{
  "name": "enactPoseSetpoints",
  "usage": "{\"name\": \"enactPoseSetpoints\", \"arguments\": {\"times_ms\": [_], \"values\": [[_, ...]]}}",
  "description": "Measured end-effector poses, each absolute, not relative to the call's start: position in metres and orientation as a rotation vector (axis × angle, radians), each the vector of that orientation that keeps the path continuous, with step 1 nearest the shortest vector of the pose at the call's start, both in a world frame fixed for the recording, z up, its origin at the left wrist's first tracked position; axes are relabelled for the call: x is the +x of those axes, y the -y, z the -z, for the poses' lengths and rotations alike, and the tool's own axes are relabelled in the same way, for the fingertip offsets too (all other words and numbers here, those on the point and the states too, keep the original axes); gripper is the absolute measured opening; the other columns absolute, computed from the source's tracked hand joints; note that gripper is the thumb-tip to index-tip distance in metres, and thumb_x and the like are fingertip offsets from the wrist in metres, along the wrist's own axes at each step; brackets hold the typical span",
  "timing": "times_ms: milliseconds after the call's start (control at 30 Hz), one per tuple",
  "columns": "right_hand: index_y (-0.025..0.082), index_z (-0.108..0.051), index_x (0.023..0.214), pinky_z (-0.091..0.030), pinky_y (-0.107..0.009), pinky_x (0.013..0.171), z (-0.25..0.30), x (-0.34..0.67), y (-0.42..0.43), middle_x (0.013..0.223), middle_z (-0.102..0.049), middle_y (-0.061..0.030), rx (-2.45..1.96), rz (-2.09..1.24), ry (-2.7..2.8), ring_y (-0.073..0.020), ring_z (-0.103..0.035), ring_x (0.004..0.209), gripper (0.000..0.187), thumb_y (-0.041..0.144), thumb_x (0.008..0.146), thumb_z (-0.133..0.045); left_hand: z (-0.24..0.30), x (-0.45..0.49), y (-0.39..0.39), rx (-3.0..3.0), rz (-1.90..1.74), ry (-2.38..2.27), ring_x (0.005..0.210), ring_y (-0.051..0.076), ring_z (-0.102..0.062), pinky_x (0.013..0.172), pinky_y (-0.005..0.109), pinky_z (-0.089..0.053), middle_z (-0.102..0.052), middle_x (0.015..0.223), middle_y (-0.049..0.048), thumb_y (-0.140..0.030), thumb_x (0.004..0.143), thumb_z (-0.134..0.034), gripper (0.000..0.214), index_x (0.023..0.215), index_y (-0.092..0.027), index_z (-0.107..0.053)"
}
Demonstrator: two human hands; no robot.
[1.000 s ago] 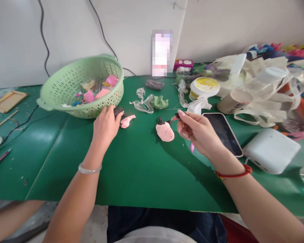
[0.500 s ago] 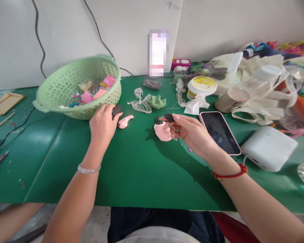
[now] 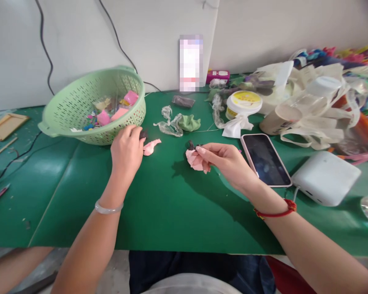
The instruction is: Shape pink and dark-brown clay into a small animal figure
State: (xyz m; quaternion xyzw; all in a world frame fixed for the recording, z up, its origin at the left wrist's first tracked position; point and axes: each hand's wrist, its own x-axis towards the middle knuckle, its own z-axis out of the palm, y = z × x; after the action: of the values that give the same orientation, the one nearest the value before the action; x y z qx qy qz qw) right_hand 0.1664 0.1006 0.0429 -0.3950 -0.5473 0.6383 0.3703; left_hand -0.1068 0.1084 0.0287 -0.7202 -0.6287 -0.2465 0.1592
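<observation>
My left hand (image 3: 127, 150) is by the front of the green basket, its fingers closed around a black lump that looks like clay (image 3: 143, 134), mostly hidden by the fingers. Just right of those fingers, a small piece of pink clay (image 3: 152, 147) rests on the table. In the middle, my right hand (image 3: 225, 161) holds a crumpled-looking pink clay piece (image 3: 194, 160) slightly above the tabletop. Small black clay bits (image 3: 191, 144) sit on its upper edge, where the thumb and index finger pinch.
The green perforated basket (image 3: 59, 104) stands back left with colourful scraps inside. Behind my hands lie clear plastic wrap (image 3: 171, 125), green clay (image 3: 189, 122) and a dark wrapped block (image 3: 183, 101). To the right are a phone (image 3: 265, 159), a white box (image 3: 326, 178) and a lidded tub (image 3: 244, 105).
My right thumb and index finger have come down onto the pink clay's top with the black bit they held raised. My left hand has shifted slightly right, covering more of the black lump.
</observation>
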Motion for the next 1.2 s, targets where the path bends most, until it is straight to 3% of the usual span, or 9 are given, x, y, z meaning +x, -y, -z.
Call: {"name": "enactPoseSetpoints", "arguments": {"times_ms": [133,267,367,500,633,700,800,933,1200], "values": [[0.017,-0.067,0.069,-0.045,-0.024,0.05,-0.046,0.164,-0.098,0.058,-0.065,-0.0027,-1.007,-1.613,1.426,-0.0104,-0.055,0.05,0.049,0.063,0.085,-0.068,-0.033,-0.105,-0.109,-2.058,0.768,1.765,0.11,0.03,-0.066,0.089,0.048,-0.057,-0.07,0.119,0.0113,-0.018,0.096,-0.051,0.023,0.111,-0.022,-0.069],[0.018,-0.059,0.062,-0.039,-0.024,0.047,-0.047,0.163,-0.095,0.046,-0.053,0.0023,-0.999,-1.541,1.536,-0.0083,-0.047,0.043,0.055,0.067,0.087,-0.063,-0.042,-0.085,-0.104,-2.248,1.124,1.79,0.09,0.019,-0.07,0.082,0.035,-0.06,-0.073,0.104,0.0065,-0.036,0.097,-0.061,0.023,0.107,-0.019,-0.072],[0.019,-0.056,0.06,-0.034,-0.024,0.044,-0.046,0.161,-0.091,0.044,-0.05,0.0032,-0.969,-1.554,1.649,-0.0074,-0.043,0.039,0.058,0.068,0.09,-0.057,-0.048,-0.06,-0.089,-2.78,1.194,1.652,0.085,0.015,-0.072,0.074,0.027,-0.061,-0.076,0.104,0.0054,-0.044,0.094,-0.066,0.039,0.123,-0.019,-0.068],[0.019,-0.053,0.058,-0.03,-0.022,0.04,-0.043,0.157,-0.086,0.044,-0.048,0.0043,-0.892,-1.664,1.715,-0.0072,-0.043,0.037,0.059,0.068,0.09,-0.057,-0.049,-0.032,-0.067,-3.091,1.21,1.441,0.098,0.018,-0.075,0.083,0.028,-0.062,-0.077,0.115,0.0079,-0.031,0.095,-0.067,0.036,0.128,-0.017,-0.065],[0.019,-0.057,0.062,-0.037,-0.024,0.044,-0.04,0.16,-0.088,0.049,-0.054,0.0026,-0.842,-1.632,1.768,-0.0089,-0.048,0.041,0.056,0.065,0.095,-0.052,-0.045,-0.025,-0.06,-3.053,1.386,1.43,0.068,0.011,-0.075,0.064,0.019,-0.06,-0.08,0.087,-0.0012,-0.022,0.096,-0.065,0.015,0.109,-0.02,-0.072],[0.02,-0.058,0.062,-0.044,-0.025,0.053,-0.041,0.162,-0.089,0.051,-0.057,0.0002,-0.867,-1.565,1.843,-0.0107,-0.053,0.048,0.06,0.063,0.1,-0.042,-0.042,-0.026,-0.061,-2.966,1.323,1.419,0.065,0.011,-0.075,0.064,0.018,-0.06,-0.08,0.083,-0.0023,-0.019,0.097,-0.062,0.013,0.103,-0.02,-0.073],[0.019,-0.059,0.067,-0.046,-0.027,0.062,-0.044,0.162,-0.085,0.059,-0.061,-0.0018,-0.926,-1.417,1.959,-0.0122,-0.056,0.057,0.058,0.059,0.104,-0.036,-0.038,-0.028,-0.062,-2.812,1.169,1.314,0.082,0.016,-0.079,0.072,0.023,-0.063,-0.081,0.099,0.0034,-0.019,0.101,-0.055,0.025,0.123,-0.019,-0.067],[0.02,-0.057,0.082,-0.044,-0.028,0.061,-0.047,0.158,-0.076,0.067,-0.061,-0.0008,-0.872,-1.375,1.973,-0.013,-0.054,0.06,0.046,0.054,0.105,-0.036,-0.037,-0.032,-0.062,-2.735,1.038,1.168,0.111,0.021,-0.074,0.089,0.03,-0.065,-0.075,0.124,0.0122,-0.022,0.103,-0.049,0.044,0.147,-0.017,-0.048],[0.02,-0.052,0.077,-0.039,-0.03,0.064,-0.047,0.158,-0.074,0.077,-0.063,-0.0047,-0.922,-1.091,2.16,-0.0151,-0.052,0.068,0.045,0.047,0.108,-0.032,-0.036,-0.034,-0.062,-2.739,0.932,1.049,0.118,0.024,-0.071,0.098,0.035,-0.063,-0.072,0.127,0.0194,-0.013,0.102,-0.05,0.043,0.144,-0.008,-0.044]]}}
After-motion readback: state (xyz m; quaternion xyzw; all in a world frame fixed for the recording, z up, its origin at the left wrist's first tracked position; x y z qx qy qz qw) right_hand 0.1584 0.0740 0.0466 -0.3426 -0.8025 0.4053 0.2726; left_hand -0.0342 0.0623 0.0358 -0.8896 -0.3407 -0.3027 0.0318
